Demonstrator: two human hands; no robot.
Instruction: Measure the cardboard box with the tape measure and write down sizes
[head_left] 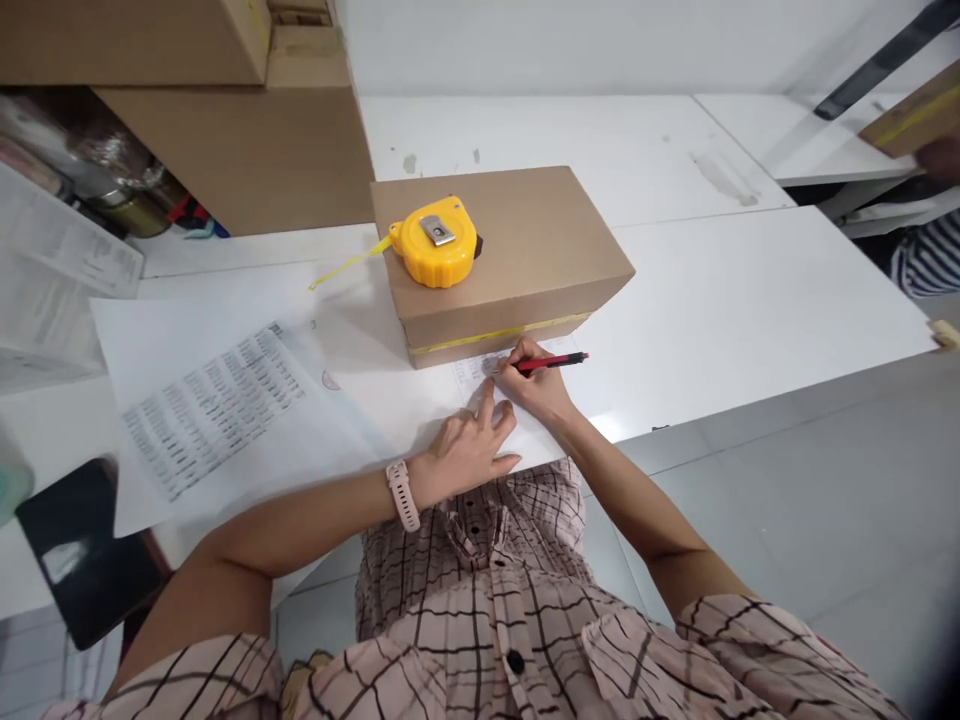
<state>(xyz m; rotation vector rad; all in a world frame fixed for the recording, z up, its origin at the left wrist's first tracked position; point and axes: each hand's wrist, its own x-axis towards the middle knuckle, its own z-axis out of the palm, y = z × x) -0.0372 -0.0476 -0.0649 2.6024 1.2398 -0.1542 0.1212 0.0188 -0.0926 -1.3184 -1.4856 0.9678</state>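
Note:
Between the fingers of my right hand (529, 378) is a red and black pen (551, 363), its tip at a sheet of paper with writing (474, 373). My left hand (469, 445) rests on that sheet near the table edge, fingers spread, the index fingertip close to the pen tip. Just beyond both hands stands a closed cardboard box (517, 235) with a yellow line along its near side. A yellow tape measure (439, 243) lies on the box's top, its blade end sticking out to the left.
A large printed sheet (217, 420) lies on the white table (720, 330) at the left, beside a black tablet-like device (86, 560). Bigger cardboard boxes (300, 150) are stacked at the back left. Someone's striped sleeve (930, 255) shows at the far right.

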